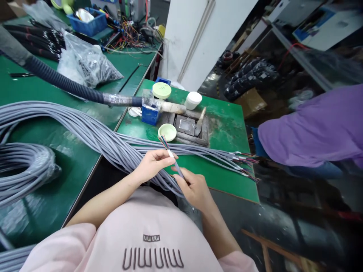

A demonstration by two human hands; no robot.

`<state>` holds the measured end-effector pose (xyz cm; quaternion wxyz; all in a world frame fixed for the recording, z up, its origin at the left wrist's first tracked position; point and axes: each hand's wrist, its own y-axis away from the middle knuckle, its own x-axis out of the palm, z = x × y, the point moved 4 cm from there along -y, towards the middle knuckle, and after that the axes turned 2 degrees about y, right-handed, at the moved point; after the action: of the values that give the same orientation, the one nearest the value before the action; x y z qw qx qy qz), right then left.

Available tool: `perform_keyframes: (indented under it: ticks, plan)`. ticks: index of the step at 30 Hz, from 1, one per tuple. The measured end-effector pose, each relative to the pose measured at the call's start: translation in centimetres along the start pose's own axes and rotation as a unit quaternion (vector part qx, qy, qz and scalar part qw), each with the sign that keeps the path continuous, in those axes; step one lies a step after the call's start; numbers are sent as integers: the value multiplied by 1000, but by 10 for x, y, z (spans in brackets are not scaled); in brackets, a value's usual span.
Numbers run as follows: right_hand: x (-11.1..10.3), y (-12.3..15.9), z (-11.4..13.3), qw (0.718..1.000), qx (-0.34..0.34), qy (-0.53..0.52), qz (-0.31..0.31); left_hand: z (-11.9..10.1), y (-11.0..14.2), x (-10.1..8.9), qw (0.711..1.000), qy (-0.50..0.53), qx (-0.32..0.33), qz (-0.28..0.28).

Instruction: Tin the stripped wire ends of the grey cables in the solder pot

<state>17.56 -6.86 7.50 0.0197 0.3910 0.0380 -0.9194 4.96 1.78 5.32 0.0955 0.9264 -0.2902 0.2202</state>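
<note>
One grey cable [178, 168] slants up between my hands, its end stripped into thin coloured wires [163, 141] above a white sleeve. My left hand [155, 163] pinches the cable near that sleeve. Lower down, my right hand [194, 186] is wrapped round the grey jacket. Just beyond the wire ends stands a shallow pale green dish [167, 132]. Behind and under my hands runs a thick bundle of grey cables [113, 145]; several of its stripped ends [246, 160] lie to the right.
A solder pot [187, 124] with a scraper is set in the green board. An extraction hose [70, 83] reaches over to it. White [193, 100] and green [162, 90] round containers stand behind. Plastic bags [90, 64] lie at left. A person in purple [312, 124] is at right.
</note>
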Motion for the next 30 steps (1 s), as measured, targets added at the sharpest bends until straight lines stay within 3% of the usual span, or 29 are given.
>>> perform_keyframes:
  ticks: [5, 9, 12, 17, 30]
  plan:
    - [5, -3, 2, 997, -8, -80, 14, 4, 4, -2, 998, 31, -26, 38]
    - [7, -6, 4, 993, 8, -120, -18, 7, 7, -3, 998, 35, -28, 54]
    - [9, -6, 3, 990, 28, -132, -35, 9, 6, -10, 999, 43, -11, 15]
    - [11, -7, 2, 988, 35, -145, -36, 4, 2, -31, 992, 63, 51, -99]
    - [11, -14, 11, 996, 9, -82, -25, -6, 4, -33, 985, 13, 94, -143]
